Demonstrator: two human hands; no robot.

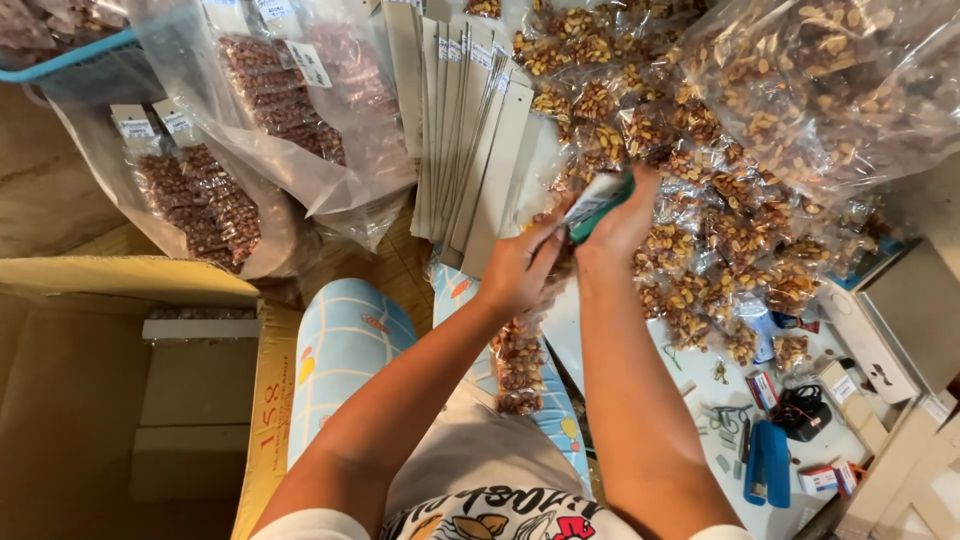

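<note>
The person sits over a packing spot, both hands raised in front of the knees. The left hand (517, 268) pinches the top of a small clear packet of nuts (519, 362), which hangs down from the fingers between the legs. The right hand (622, 215) is closed around a green stapler (603, 204) pressed against a white header card (585, 200) at the packet's mouth. Whether the staple is already in cannot be told, as the hands blur there.

Judging by how things lie, the work is well along but not finished. A large heap of sealed packets (700, 240) spreads to the right, just beyond the hands. A stack of flat cards (470, 130) stands untouched behind the hands, so many packets seem left to close. Big bags of red-brown nuts (280, 100) lie to the left, and a bulk bag of paler nuts (810, 80) lies at upper right. An open carton (130, 400) sits by the left knee; its contents are not clear. A blue stapler (768, 462) and small staple boxes (820, 480) rest on the white surface lower right.
</note>
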